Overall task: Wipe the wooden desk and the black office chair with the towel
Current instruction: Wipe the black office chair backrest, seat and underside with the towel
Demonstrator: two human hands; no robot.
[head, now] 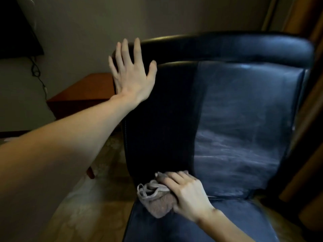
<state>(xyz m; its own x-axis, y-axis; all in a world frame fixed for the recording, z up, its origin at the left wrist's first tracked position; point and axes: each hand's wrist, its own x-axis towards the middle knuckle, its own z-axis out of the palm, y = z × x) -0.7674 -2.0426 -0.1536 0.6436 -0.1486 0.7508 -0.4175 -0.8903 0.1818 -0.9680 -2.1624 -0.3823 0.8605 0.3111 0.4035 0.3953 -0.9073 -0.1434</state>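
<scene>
Left hand (130, 74) lies flat, fingers spread, on the black leather office chair (236, 109); right hand (186, 194) grips the crumpled grey-brown towel (155, 198) at the backrest's base.

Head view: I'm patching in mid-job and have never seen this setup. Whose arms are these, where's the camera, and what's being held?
There is no machine here. A person works bare-handed, and the one camera sits on their head, looking forward and down. The left hand lies flat, fingers straight, against the upper left corner of the black office chair, probably steadying it. The right hand grips a bunched towel at the foot of the backrest, where it meets the seat. A wooden desk shows behind, on the left.
</scene>
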